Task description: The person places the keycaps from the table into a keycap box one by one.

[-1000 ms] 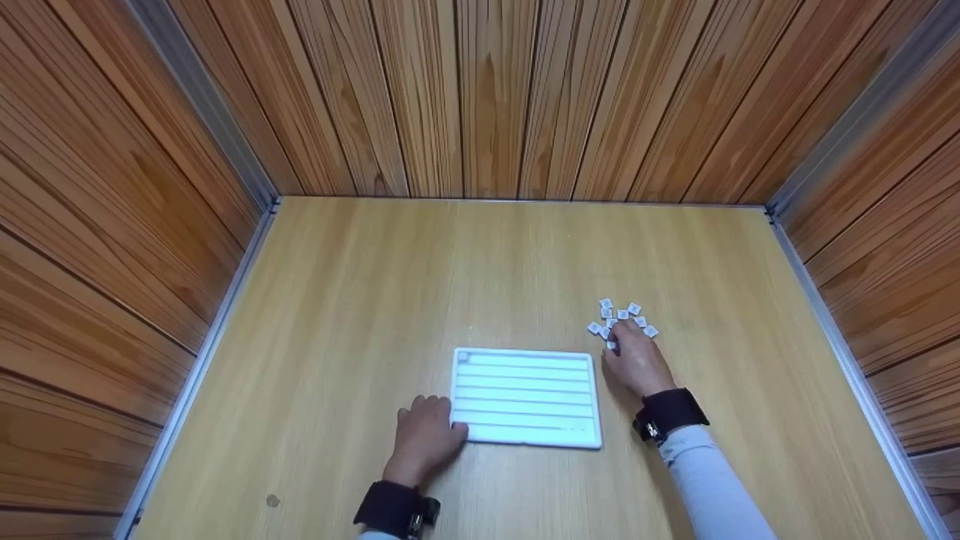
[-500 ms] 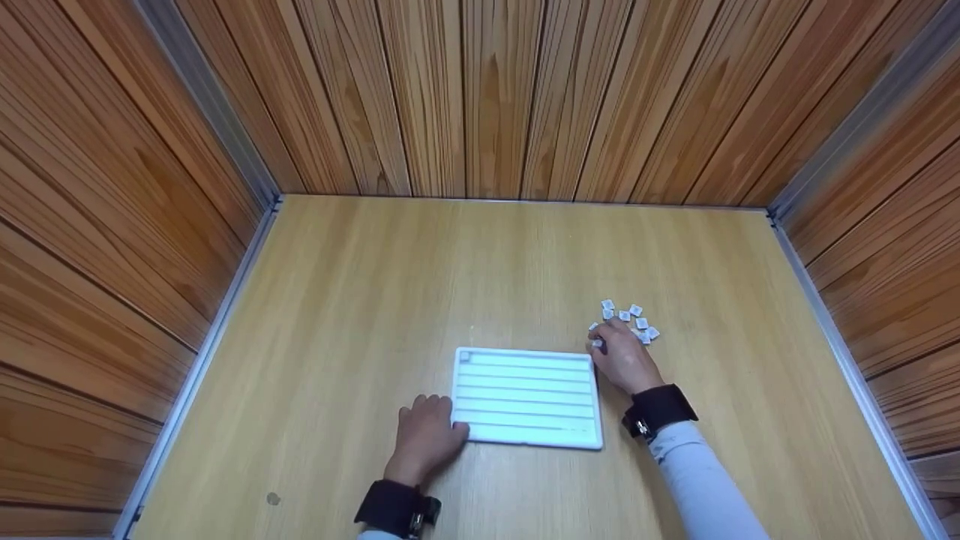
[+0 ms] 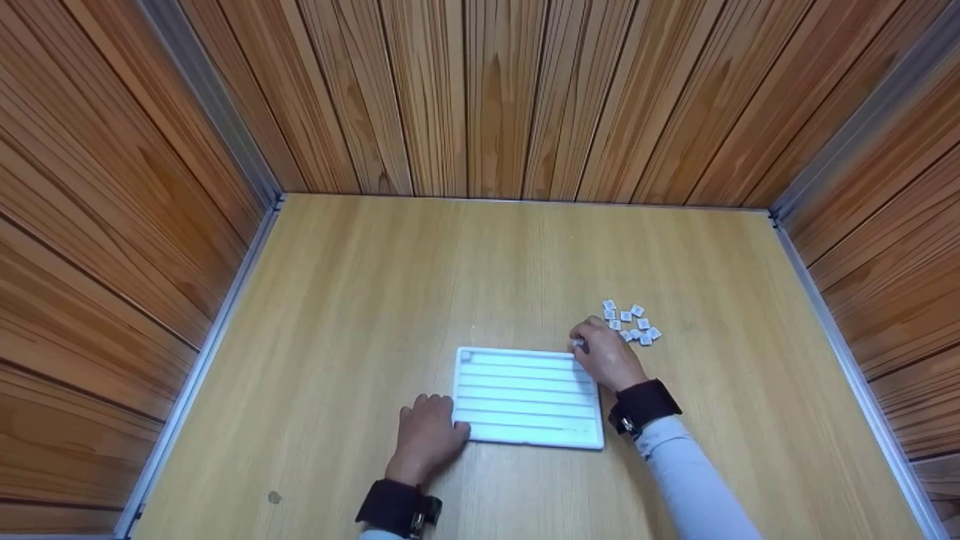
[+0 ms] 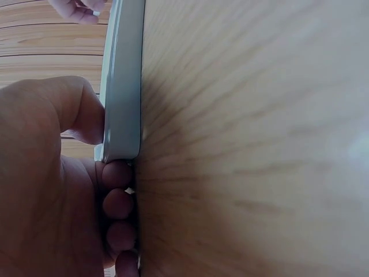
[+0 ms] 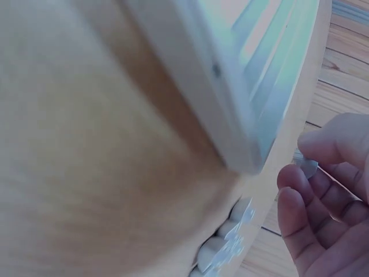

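Note:
A white ridged tray (image 3: 526, 399) lies on the table, with a small square piece (image 3: 466, 357) in its far left corner. My left hand (image 3: 428, 433) holds the tray's near left corner, thumb at the front edge and fingers along the left side. In the left wrist view the curled fingertips (image 4: 119, 204) rest against the tray's end. My right hand (image 3: 609, 355) is over the tray's far right corner, pinching a small white square tile (image 5: 309, 167) between thumb and fingertips. Several similar tiles (image 3: 625, 316) lie loose just beyond and right of that hand.
The wood-grain table (image 3: 360, 300) is boxed in by plank walls at the back (image 3: 495, 97), left and right. Metal rails run along the side edges. A round dark spot (image 3: 274, 497) marks the table at the front left.
My right hand has picked a tile out of the loose group and moved left with it, to the tray's far right corner. The left hand and tray stay put.

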### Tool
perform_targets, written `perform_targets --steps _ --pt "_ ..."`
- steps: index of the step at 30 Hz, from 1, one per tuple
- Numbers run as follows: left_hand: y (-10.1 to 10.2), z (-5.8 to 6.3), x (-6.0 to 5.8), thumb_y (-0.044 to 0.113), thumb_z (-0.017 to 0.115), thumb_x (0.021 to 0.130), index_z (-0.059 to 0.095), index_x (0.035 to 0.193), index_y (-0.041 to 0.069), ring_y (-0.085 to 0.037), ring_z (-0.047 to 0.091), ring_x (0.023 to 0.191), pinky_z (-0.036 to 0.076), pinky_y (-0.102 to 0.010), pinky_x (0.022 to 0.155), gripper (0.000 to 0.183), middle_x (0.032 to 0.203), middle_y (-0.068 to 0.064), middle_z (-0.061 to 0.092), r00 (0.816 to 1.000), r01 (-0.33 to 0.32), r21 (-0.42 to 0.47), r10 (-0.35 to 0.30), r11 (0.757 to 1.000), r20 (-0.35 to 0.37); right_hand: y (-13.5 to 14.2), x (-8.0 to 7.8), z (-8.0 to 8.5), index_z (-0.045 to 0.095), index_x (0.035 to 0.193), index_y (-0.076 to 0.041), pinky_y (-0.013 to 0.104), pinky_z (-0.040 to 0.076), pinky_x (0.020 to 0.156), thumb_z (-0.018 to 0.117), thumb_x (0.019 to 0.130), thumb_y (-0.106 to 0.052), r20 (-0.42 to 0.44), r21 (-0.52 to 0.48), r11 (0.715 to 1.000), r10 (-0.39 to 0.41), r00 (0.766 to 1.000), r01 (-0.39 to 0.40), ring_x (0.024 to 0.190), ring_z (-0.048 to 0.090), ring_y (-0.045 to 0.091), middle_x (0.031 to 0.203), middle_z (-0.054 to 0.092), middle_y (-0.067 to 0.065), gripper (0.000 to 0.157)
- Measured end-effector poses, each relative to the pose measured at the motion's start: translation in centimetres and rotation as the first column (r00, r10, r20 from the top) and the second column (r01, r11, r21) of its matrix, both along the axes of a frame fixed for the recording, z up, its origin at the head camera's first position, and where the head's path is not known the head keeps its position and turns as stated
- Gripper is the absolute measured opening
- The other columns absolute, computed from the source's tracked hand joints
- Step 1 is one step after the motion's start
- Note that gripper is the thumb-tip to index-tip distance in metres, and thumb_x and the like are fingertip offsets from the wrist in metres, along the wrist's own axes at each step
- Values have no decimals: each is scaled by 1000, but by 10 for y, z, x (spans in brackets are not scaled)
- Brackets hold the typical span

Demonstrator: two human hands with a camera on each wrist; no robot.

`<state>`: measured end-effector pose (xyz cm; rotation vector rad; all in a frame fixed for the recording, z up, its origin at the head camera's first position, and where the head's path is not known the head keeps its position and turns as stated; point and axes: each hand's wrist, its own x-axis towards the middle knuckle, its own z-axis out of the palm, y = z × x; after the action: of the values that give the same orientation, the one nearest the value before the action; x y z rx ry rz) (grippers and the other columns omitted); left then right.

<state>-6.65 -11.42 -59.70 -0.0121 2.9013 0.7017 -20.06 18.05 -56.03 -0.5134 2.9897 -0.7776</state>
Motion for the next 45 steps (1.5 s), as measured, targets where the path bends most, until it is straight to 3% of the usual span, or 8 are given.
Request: perform_targets --steps 7,29,39,45 --pt "0 -1 0 32 64 82 57 82 9 -23 41 77 35 -44 72 24 77 -3 50 1000 10 -23 -10 1000 -18 -16 0 -2 72 101 -4 41 53 79 74 88 -7 -57 -15 998 67 996 -68 90 65 25 99 64 9 14" --pt "-1 1 1 32 64 82 61 86 11 -22 42 78 34 -42 74 22 77 -1 50 1000 -7 29 7 1000 -11 -81 6 2 72 102 -2 33 55 78 72 83 1 -38 -46 975 215 976 -217 86 66 21 97 64 6 20" --pt "-1 0 -1 32 63 82 62 87 9 -23 42 78 34 -43 73 24 78 -1 50 1000 8 -2 -8 1000 5 -113 10 -5 72 96 -2 34 54 74 71 80 3 -161 -15 942 329 931 -336 84 65 21 94 62 7 17" --pt "-1 1 -2 33 63 83 64 92 8 -23 42 79 34 -43 74 27 79 -1 50 1000 4 0 -4 1000 27 -128 13 -6 72 98 -2 35 54 75 71 81 3 -152 -5 938 343 927 -347 85 66 23 94 63 8 17"
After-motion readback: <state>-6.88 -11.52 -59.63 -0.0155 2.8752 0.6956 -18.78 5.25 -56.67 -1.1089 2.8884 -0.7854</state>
